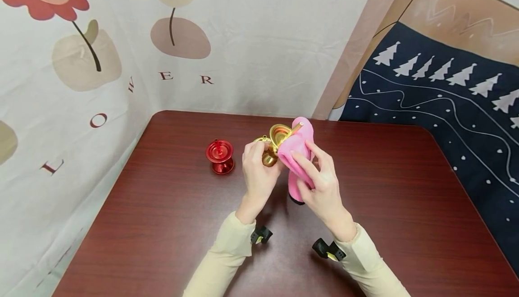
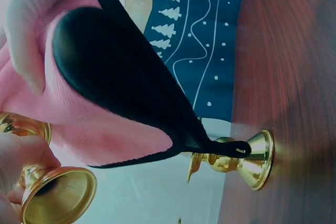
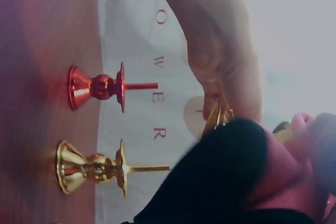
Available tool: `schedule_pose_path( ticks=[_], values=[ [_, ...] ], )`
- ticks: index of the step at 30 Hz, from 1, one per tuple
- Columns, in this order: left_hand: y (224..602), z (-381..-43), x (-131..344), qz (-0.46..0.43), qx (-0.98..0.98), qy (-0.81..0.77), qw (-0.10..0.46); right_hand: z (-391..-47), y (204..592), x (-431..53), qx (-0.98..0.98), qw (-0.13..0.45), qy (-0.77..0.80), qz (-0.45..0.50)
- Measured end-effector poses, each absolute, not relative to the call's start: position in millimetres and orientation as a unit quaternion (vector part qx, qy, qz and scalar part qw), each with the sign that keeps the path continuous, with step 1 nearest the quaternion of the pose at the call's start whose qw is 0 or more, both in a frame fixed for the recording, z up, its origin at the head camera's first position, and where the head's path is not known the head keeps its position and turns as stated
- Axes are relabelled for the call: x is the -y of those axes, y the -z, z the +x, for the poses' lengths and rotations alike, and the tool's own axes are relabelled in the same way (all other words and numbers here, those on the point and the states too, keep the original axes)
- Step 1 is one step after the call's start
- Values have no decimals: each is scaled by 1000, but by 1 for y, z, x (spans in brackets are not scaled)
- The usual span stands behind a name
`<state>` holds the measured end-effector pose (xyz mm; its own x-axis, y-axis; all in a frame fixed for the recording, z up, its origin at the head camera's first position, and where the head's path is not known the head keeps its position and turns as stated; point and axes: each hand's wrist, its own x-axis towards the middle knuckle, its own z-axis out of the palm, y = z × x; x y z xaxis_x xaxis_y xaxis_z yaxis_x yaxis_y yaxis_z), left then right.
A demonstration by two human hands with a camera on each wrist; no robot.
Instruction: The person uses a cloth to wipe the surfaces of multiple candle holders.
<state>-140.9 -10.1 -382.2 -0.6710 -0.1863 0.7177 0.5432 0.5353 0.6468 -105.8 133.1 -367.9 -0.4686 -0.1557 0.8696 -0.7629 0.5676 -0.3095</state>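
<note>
My left hand (image 1: 259,171) grips a gold candlestick (image 1: 279,134) by its lower part, tilted and held above the table. Its round dish and spike show in the head view, its flared base (image 2: 60,195) in the left wrist view. With my right hand (image 1: 324,189) I hold a pink plush cloth (image 1: 300,148) against the candlestick. The cloth has a black backing (image 2: 105,56) and a black hanging loop (image 2: 239,148). Part of the candlestick is hidden by the fingers and the cloth.
Behind my left hand, a second gold candlestick (image 3: 94,169) stands upright on the table. A red candlestick (image 1: 220,155) stands upright to its left. The brown table (image 1: 162,225) meets a printed white curtain (image 1: 259,62) at the back.
</note>
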Motion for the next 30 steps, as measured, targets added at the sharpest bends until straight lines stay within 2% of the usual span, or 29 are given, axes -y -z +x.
schedule_pose_path(
  ticks=[5,8,15,23,30],
  values=[
    [381,-140,13,-119,792,467,375,-108,362,-138,754,477,-385,238],
    [378,-139,15,-125,796,460,374,-109,355,-144,752,488,-396,199],
    [376,-138,16,-151,797,445,380,-112,346,-152,797,446,-370,167],
    [376,-136,14,-163,790,449,385,-117,346,-144,833,429,-297,185],
    [378,-137,14,-161,798,424,397,-105,342,-140,845,416,-252,221]
  ],
)
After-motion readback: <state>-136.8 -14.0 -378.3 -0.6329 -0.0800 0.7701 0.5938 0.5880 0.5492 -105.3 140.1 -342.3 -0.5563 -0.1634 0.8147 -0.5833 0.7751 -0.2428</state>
